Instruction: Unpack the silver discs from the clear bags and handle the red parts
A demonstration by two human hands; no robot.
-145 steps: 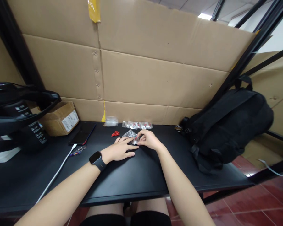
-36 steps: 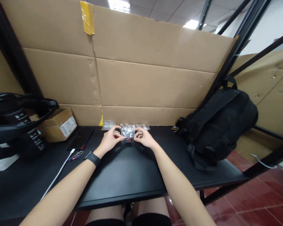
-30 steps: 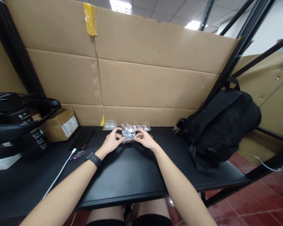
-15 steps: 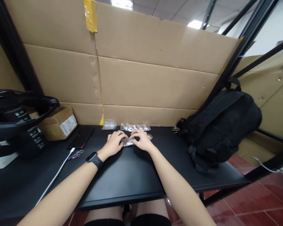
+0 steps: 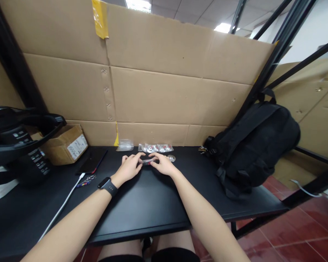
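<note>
My left hand (image 5: 129, 168) and my right hand (image 5: 161, 165) rest on the black table (image 5: 142, 203), fingertips meeting over a small clear plastic bag (image 5: 147, 162) with red bits inside. Both hands press or pinch that bag flat against the table. Just behind it lies a row of clear bags with red and silver parts (image 5: 155, 148), and an empty clear bag (image 5: 125, 146) to their left. A small round clear piece (image 5: 171, 158) sits right of my right hand. A black watch is on my left wrist.
A black backpack (image 5: 255, 145) leans at the table's right end. A cardboard box (image 5: 65, 143), a dark phone (image 5: 92, 162), keys and a white cable (image 5: 62, 207) lie left. A black device (image 5: 13, 138) fills the far left. A cardboard wall (image 5: 158, 91) backs the table.
The bag was held up off the table between both hands a second ago; now it is down on the table under my fingertips. The loose red pieces seen earlier no longer show.
</note>
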